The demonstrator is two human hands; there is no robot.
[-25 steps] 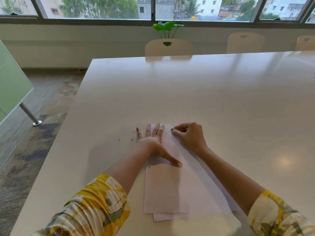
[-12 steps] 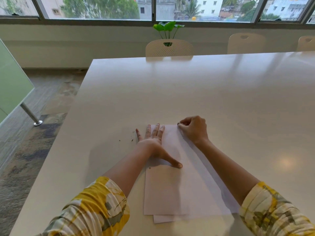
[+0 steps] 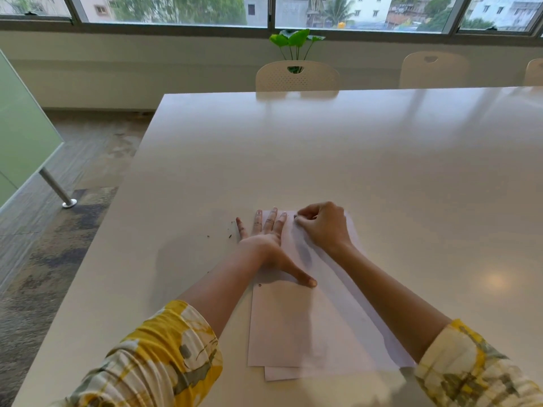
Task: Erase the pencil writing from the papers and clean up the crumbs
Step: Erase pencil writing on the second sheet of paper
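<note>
A stack of white papers (image 3: 308,333) lies on the white table (image 3: 382,160) in front of me. My left hand (image 3: 264,239) presses flat on the top sheet's far left part, fingers spread and thumb stretched toward me. My right hand (image 3: 323,224) is at the sheet's far edge, fingers curled and pinching a small eraser (image 3: 295,216). Only the eraser's dark tip shows, touching the paper. Dark eraser crumbs (image 3: 229,235) lie scattered on the table just left of my left hand. No pencil writing is legible on the sheets.
Cream chairs (image 3: 296,76) stand along the table's far edge, with a green plant (image 3: 295,42) behind them by the window. The table's left edge drops to carpeted floor, where a green panel on a metal leg (image 3: 55,188) stands.
My right hand went up and right along the paper's far edge, then came back left toward my left fingers. My left hand has stayed pressed in place.
</note>
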